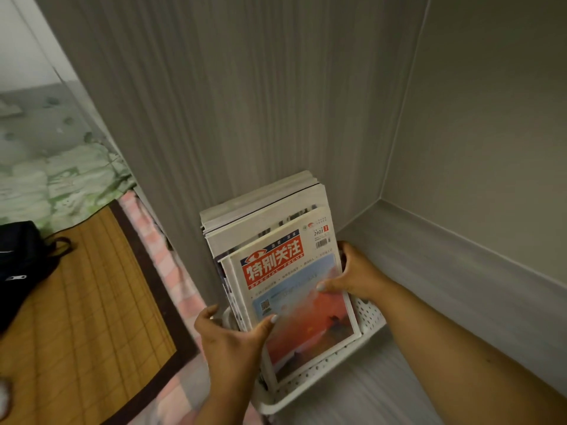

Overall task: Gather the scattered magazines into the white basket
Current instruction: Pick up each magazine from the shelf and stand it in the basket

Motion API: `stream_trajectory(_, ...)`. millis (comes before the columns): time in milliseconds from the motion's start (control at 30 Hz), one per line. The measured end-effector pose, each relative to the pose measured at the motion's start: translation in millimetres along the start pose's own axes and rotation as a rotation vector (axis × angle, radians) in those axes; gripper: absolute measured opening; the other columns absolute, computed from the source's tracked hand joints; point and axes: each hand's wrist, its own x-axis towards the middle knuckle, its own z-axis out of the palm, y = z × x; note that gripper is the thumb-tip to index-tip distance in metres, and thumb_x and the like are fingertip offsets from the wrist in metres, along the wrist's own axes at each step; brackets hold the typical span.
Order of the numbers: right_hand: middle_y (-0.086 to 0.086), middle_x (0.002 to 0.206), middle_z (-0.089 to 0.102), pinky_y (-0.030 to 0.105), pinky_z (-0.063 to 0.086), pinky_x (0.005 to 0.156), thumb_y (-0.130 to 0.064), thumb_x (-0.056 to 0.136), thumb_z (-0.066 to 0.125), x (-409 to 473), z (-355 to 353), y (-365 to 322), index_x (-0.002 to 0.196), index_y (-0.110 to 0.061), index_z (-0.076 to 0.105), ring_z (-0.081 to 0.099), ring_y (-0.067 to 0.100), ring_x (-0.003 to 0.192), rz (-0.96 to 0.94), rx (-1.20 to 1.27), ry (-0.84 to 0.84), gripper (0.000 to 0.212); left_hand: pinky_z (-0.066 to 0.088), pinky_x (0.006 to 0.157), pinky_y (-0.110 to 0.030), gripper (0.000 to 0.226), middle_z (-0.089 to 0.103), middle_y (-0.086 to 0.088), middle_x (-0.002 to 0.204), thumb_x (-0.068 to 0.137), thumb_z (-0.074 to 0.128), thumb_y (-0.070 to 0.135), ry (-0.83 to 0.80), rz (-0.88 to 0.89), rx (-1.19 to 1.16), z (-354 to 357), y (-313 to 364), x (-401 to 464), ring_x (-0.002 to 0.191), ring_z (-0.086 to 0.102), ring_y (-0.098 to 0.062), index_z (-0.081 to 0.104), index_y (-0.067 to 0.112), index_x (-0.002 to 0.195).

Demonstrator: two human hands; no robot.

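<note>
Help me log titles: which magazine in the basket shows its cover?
The front magazine, with a red title banner and sunset picture; those behind show only top edges.

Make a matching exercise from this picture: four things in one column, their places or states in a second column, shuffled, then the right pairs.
Things
1. magazines
2. basket
3. black bag
4. left hand

Places or states
A. on the woven mat at far left
B. on the grey shelf, in the corner
C. stacked in the white basket
D. thumb on the front cover, near its lower left

Pairs: 1-C, 2-B, 3-A, 4-D
</note>
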Motion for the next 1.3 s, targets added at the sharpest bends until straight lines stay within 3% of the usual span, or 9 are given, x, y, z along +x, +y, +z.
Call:
stream_trajectory(133,-0.005,0.121,0.055,0.041,0.053,0.091,-0.032,0.056,0.089,9.0,10.5,-12.6,0.129,-0.027,0.037,0.056,0.019,0.111,-0.004,-0.018,0.015,0.090,0.049,0.098,-0.047,0.088,0.036,-0.004,0.119,0.038,0.082,0.054,0.038,0.006,0.068,-8.4,-9.1,11.7,0.114,0.046,-0.026,0.021,0.040,0.099)
stream_trajectory(333,0.000,0.118,0.056,0.039,0.052,0.089,-0.022,0.059,0.089,24.6,14.9,-28.7,0.129,-0.022,0.036,0.056,0.020,0.107,0.009,-0.015,0.018,0.087,0.047,0.100,-0.042,0.084,0.035,-0.008,0.120,0.053,0.091,0.031,0.087,0.049,0.125,-5.7,-7.4,27.4,0.113,0.043,-0.024,0.025,0.026,0.106)
stream_trajectory(467,0.003,0.117,0.055,0.033,0.051,0.082,-0.017,0.059,0.088,35.0,13.0,-32.6,0.131,-0.019,0.035,0.055,0.018,0.102,-0.015,-0.004,0.007,0.089,0.046,0.099,-0.043,0.083,0.034,-0.004,0.116,0.051,0.091,0.036,0.129,0.082,0.160,-2.2,-6.7,35.1,0.113,0.043,-0.025,0.028,0.025,0.103)
stream_trajectory(633,0.001,0.123,0.055,0.032,0.046,0.091,-0.015,0.060,0.088,41.2,12.0,-33.0,0.133,-0.017,0.037,0.051,0.018,0.114,-0.021,-0.032,-0.034,0.088,0.047,0.096,-0.042,0.083,0.036,-0.001,0.112,0.048,0.089,0.046,0.156,0.088,0.221,-1.2,-5.2,35.7,0.113,0.044,-0.026,0.036,0.020,0.108)
stream_trajectory(733,-0.002,0.125,0.054,0.032,0.044,0.097,-0.024,0.056,0.090,39.4,9.0,-41.1,0.133,-0.016,0.036,0.050,0.016,0.117,-0.006,-0.081,-0.097,0.094,0.046,0.097,-0.043,0.090,0.040,-0.001,0.112,0.047,0.085,0.056,0.141,0.080,0.289,-4.3,-0.8,34.2,0.115,0.044,-0.026,0.044,0.017,0.117)
stream_trajectory(833,-0.001,0.126,0.055,0.041,0.046,0.103,-0.045,0.033,0.090,45.1,6.0,-46.0,0.130,-0.021,0.040,0.052,0.018,0.120,-0.047,-0.130,-0.079,0.112,0.039,0.101,-0.043,0.095,0.043,-0.008,0.127,0.048,0.083,0.060,0.165,0.089,0.382,-6.8,5.0,29.9,0.122,0.039,-0.028,0.045,0.017,0.124)
stream_trajectory(967,-0.001,0.115,0.065,0.040,0.046,0.102,-0.011,0.057,0.089,42.7,5.1,-56.7,0.103,-0.033,0.055,0.059,0.016,0.113,-0.108,-0.013,-0.163,0.061,0.044,0.103,-0.044,0.096,0.047,-0.001,0.126,0.047,0.087,0.050,0.124,0.178,0.333,-7.5,6.9,32.5,0.120,0.044,-0.022,0.043,0.020,0.126)
stream_trajectory(1133,-0.009,0.103,0.065,0.034,0.047,0.097,0.001,0.063,0.083,45.7,5.6,-60.8,0.095,-0.033,0.053,0.059,0.003,0.099,-0.137,0.080,-0.213,0.056,0.052,0.088,-0.030,0.080,0.059,0.006,0.113,0.053,0.090,0.020,-0.039,0.112,0.085,-4.1,11.0,36.1,0.103,0.060,-0.015,0.044,0.028,0.118)
stream_trajectory(1300,0.005,0.110,0.070,0.043,0.050,0.098,0.001,0.058,0.086,49.8,6.8,-58.4,0.101,-0.027,0.061,0.065,0.018,0.108,-0.159,0.122,-0.225,0.057,0.052,0.096,-0.048,0.090,0.047,-0.001,0.122,0.053,0.089,0.009,0.015,0.034,-0.051,7.4,10.4,38.1,0.115,0.054,-0.024,0.038,0.033,0.123)
